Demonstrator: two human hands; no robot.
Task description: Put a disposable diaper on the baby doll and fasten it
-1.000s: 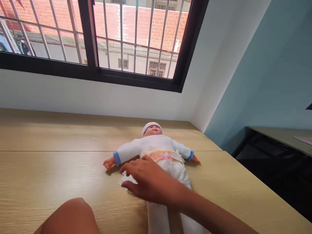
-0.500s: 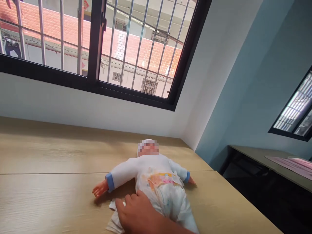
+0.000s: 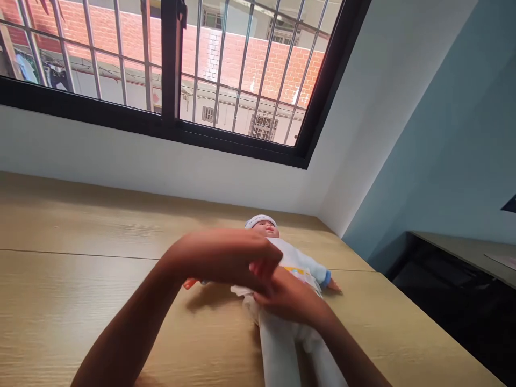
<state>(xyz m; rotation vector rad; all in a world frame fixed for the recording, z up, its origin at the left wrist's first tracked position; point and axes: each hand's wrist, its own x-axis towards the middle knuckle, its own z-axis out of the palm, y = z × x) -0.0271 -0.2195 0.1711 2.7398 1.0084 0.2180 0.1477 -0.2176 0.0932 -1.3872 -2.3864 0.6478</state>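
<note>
- Baby doll: lies on its back on the table, head toward the window, legs toward the person; white long-sleeved suit, white cap, blue cuffs.
- Diaper: white, at the doll's waist, with a coloured printed band showing; one edge sticks out at the side nearest the left hand.
- Left hand: reaches across from lower left, held over the doll's middle, fingers curled downward; it hides most of one doll arm. Grip cannot be told.
- Right hand: comes in from lower right, resting at the doll's waist, fingers bent toward the left hand and touching it. Whether it grips the diaper cannot be told.
- Table: light wood, with a seam across it.
- Window: black frame, metal bars, brick wall beyond.
- Wall: pale blue, at right.
- Desk: grey top, at right, beyond the table.
</note>
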